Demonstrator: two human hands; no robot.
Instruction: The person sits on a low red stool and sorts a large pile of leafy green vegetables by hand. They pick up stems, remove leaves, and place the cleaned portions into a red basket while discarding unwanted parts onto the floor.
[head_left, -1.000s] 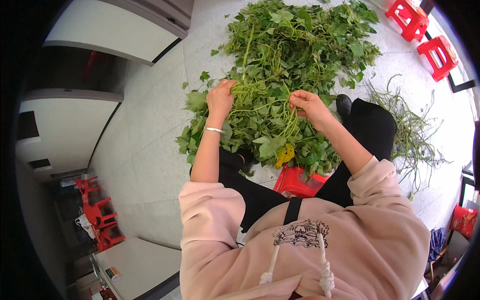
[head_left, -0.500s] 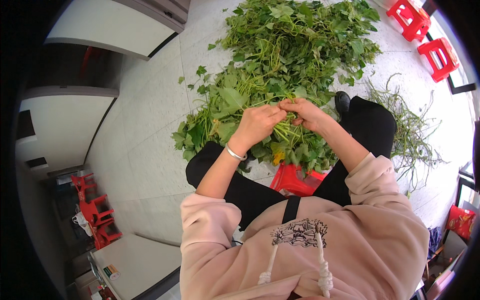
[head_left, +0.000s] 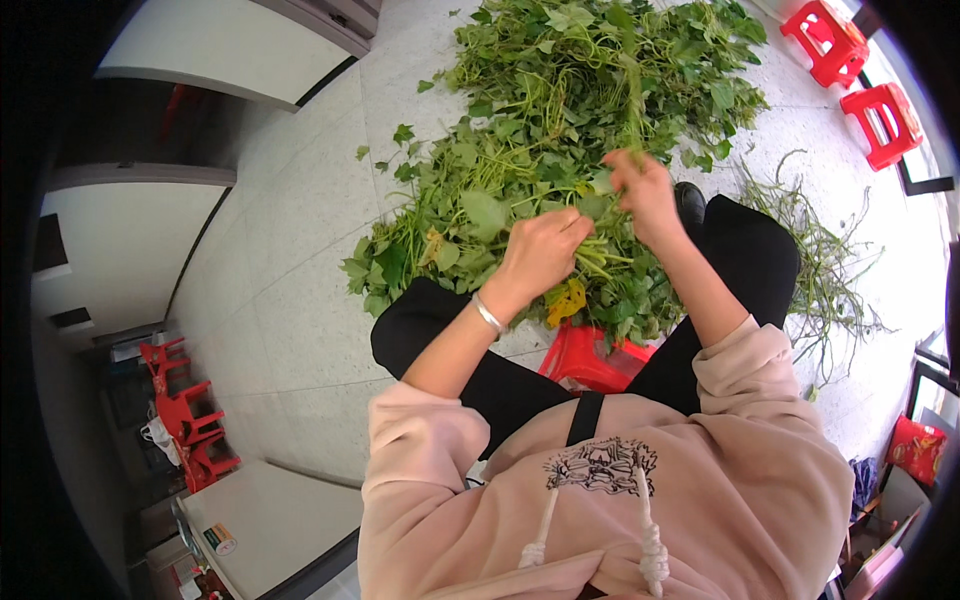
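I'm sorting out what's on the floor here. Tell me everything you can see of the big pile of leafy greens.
The pile of leafy greens is a loose, tangled heap of thin green stems with broad leaves, one leaf yellowed near its lower edge. It lies spread on the pale speckled floor in front of the seated person's knees. The left hand grips stems in it; the right hand pinches others.

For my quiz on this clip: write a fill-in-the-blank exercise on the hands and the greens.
1. Both hands work in a pile of leafy ____ greens on the floor.
2. The left hand wears a ____ bracelet.
3. The right hand pinches a ____.
4. Bare stems lie to the person's ____.

Missing: green; silver; stem; right
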